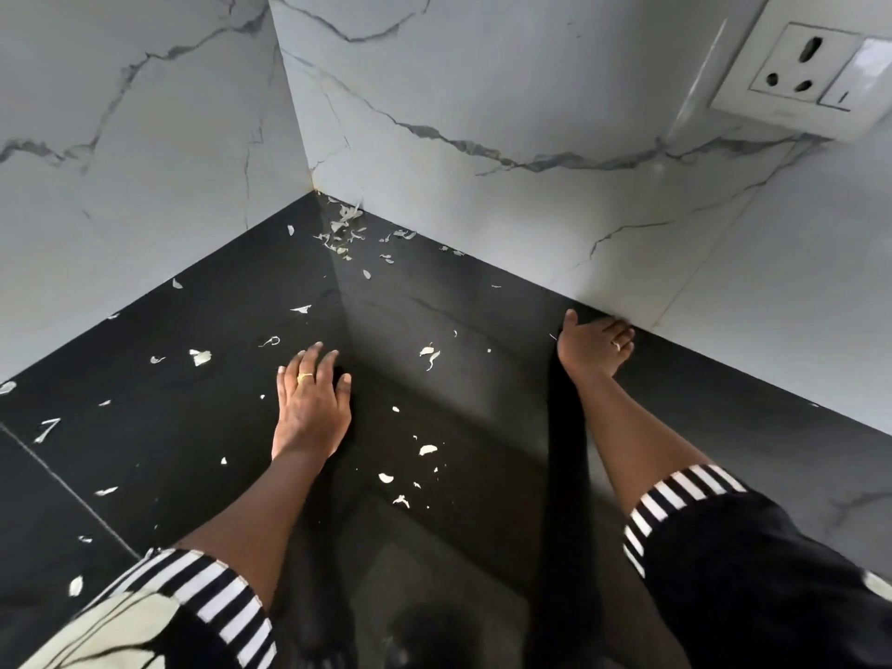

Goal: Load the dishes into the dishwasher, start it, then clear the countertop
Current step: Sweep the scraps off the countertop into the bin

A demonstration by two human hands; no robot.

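Observation:
A glossy black countertop (pixel 482 388) fills the corner between two white marble walls. Pale scraps of peel lie scattered over it, thickest in the far corner (pixel 343 224) and looser near the middle (pixel 427 449). My left hand (pixel 311 403) rests flat on the counter, fingers spread and pointing toward the corner, a ring on one finger. My right hand (pixel 596 345) lies on the counter at the foot of the right wall, fingers straight and touching the wall's base. Neither hand holds anything. No dishes or dishwasher are in view.
A white wall socket with a switch (pixel 796 70) is mounted high on the right wall. A thin seam (pixel 62 485) crosses the countertop at the left. Striped sleeve cuffs cover both forearms near the bottom of the frame.

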